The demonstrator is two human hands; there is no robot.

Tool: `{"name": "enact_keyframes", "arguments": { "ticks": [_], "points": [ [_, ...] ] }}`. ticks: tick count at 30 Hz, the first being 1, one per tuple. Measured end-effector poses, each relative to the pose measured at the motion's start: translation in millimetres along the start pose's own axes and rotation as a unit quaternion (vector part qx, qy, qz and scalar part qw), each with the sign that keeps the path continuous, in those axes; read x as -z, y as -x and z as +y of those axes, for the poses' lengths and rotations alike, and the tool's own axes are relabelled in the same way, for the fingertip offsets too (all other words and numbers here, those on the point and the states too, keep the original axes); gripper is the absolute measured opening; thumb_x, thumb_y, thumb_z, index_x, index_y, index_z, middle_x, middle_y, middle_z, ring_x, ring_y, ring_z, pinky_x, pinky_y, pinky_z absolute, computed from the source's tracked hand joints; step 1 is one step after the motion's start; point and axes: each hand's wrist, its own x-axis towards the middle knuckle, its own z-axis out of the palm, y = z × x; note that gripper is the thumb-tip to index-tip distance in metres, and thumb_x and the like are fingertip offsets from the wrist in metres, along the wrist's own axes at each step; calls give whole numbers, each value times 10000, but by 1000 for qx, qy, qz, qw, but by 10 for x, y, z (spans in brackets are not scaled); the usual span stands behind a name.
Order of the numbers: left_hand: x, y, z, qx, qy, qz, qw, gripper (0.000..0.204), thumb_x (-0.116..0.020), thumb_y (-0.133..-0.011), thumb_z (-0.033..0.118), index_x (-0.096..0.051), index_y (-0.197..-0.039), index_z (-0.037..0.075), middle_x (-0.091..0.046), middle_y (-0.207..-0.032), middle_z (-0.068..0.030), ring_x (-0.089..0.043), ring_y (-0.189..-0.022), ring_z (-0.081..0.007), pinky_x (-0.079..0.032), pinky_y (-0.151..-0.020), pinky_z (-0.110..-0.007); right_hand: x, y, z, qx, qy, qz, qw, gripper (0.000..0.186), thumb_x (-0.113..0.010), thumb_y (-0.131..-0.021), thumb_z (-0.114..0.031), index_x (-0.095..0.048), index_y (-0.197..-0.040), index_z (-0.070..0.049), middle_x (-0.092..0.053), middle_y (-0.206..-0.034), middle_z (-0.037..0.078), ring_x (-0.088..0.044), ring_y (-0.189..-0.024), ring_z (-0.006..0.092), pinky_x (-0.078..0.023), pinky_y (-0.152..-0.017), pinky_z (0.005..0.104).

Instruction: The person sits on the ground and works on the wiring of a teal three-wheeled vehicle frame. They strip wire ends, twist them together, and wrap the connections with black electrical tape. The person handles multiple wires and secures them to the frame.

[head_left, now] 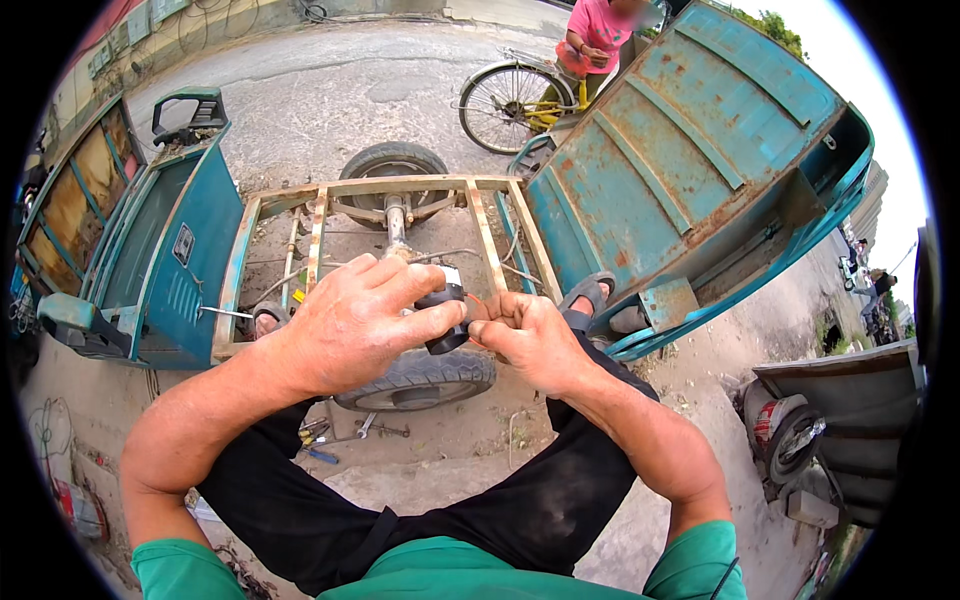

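While left hand [362, 318] has its grip around black part [447, 341], centre | right hand [535, 340]: grip pinched, cannot tell on what | chassis [420, 183] edge above, road [300, 90] beyond, upper left

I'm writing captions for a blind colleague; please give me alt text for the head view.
The left hand holds a small black part while the right hand pinches a thin orange strand beside it. Beyond them is an open vehicle frame with two wheels, between teal body sections; a person in pink stands by a bicycle.
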Motion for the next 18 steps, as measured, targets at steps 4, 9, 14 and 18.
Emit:
{"name": "enact_keyframes", "arguments": {
  "ticks": [4, 9, 14, 18],
  "points": [
    [-104, 4, 3, -46, -31, 17, 998, 358, -735, -696, 90, -715, -1048, 152, -654, -1065, -43, -640, -941, -199, -477, -753, -361, -6, -5, -13, -18, -45, -45, 998, 252, -675, -909, -181, -710, -1007, 49, -682, -872, 44, -585, -811, 104, -484, -739, 297],
    [-163, 9, -13, -32, 47, -2, 998, 310, -706, -709, 20, -717, -1008, 99, -692, -998, -42, -652, -913, -212, -480, -780, -375, -2, 13, -38, -18, -94, -92, 991, 223, -685, -927, -159, -692, -1047, 29, -649, -857, 8, -535, -772, 66, -436, -672, 262],
    [-166, -19, -26, 116, 214, 8, 970, 239, -624, -842, -46, -705, -1050, 41, -715, -993, -104, -684, -920, -281, -523, -826, -396, 6, 36, -152, 16, -124, -60, 990, 168, -674, -959, -162, -643, -1023, -10, -543, -774, -55, -432, -664, 35, -323, -571, 234],
    [-150, 9, -36, 186, 289, 18, 939, 197, -615, -890, -11, -690, -1068, 28, -709, -988, -134, -698, -924, -296, -547, -827, -377, -6, -5, -93, 71, -75, -22, 994, 226, -685, -947, -162, -662, -1050, 38, -661, -830, 9, -588, -787, 77, -483, -691, 299]
  ]
}}
